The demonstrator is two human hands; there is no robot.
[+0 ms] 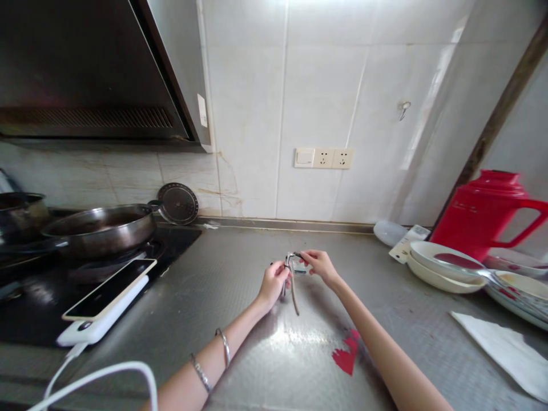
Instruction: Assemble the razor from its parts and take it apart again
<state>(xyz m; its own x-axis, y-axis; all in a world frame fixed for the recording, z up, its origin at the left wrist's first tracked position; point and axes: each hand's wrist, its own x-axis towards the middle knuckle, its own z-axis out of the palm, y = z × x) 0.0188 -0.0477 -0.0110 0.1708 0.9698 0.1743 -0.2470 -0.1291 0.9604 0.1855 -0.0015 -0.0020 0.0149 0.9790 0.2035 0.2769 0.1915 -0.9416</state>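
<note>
Over the middle of the metal counter, my left hand (274, 283) is closed in a pinch on a small bundle of thin cords (294, 291). One beige strand hangs below the fingers, with a darker strand close beside it. My right hand (319, 265) pinches the dark upper end of the bundle, a little to the right. The part between the hands bends over at the top and looks partly silvery; its exact kind is too small to make out. A small shiny piece (300, 268) shows just behind, between the hands. Two silver bangles (223, 347) circle my left forearm.
A red paper cutout (346, 354) lies near my right forearm. White paper (505, 351), stacked bowls (445, 271) and a red thermos jug (483, 214) stand right. Left are a phone (110, 288) on a white power bank (107, 319) and a steel pan (103, 231) on the cooktop.
</note>
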